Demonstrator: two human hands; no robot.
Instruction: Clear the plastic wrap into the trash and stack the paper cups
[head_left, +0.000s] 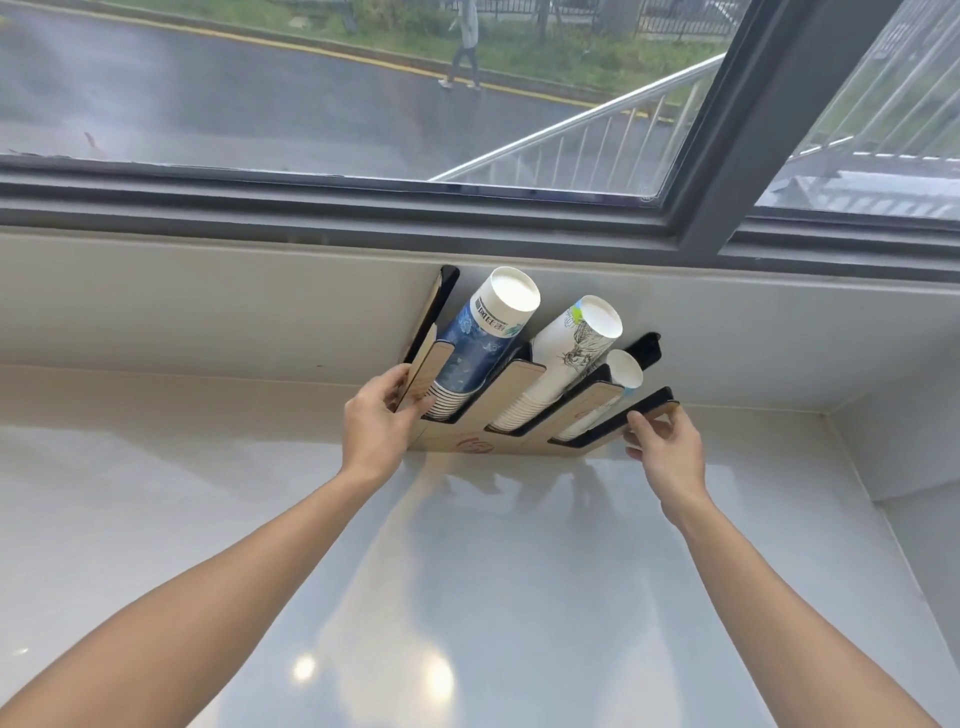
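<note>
The rack (519, 441) is held on the desk (467, 597) at 12 o'clock, left hand (376, 421) pinching its left wall, right hand (667, 447) its right corner. Three slots are filled with cup stacks (483, 338), likely light and crushable; better gripped low. No wrap is seen.

Near counter (467, 597): bare and glossy from 6 o'clock up to the cup holder (498, 441).
12 o'clock: holder stands against the sill wall (208, 301); three stacks of paper cups (483, 343) fill its slots.
Holder's flanks: left hand (376, 421) grips the 9 o'clock edge, right hand (667, 449) the 3 o'clock corner (both sides taken).
9 o'clock: counter lies open.
3 o'clock: side wall (893, 447) closes the corner.
Above: window frame (363, 208) overhangs the sill.
</note>
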